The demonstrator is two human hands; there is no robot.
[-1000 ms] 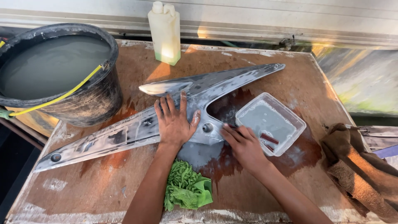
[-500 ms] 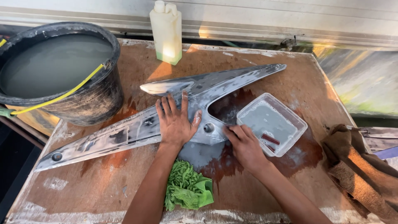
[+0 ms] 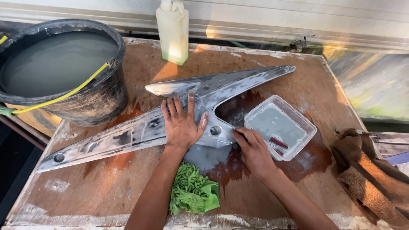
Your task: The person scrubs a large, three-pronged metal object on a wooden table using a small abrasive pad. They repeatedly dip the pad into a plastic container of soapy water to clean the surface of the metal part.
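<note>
**While One Hand Steadies, the Other Rubs**

Head view: left hand point(image 3: 182, 124), fingers spread flat, pins the grey panel point(image 3: 140, 130) to the bench point(image 3: 98, 191); right hand point(image 3: 254, 151), fingers curled, grasp unclear, presses its lower edge. Best rubbed with firm bracing, short wet strokes.

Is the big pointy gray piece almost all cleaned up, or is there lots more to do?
Partly done, it seems. The gray panel is wet and streaked, with dull whitish patches along its length. The left hand lies flat on its middle, while the right hand presses at its lower edge beside the clear tub of cloudy water. The green cloth lies unused, so wiping off looks left.
</note>
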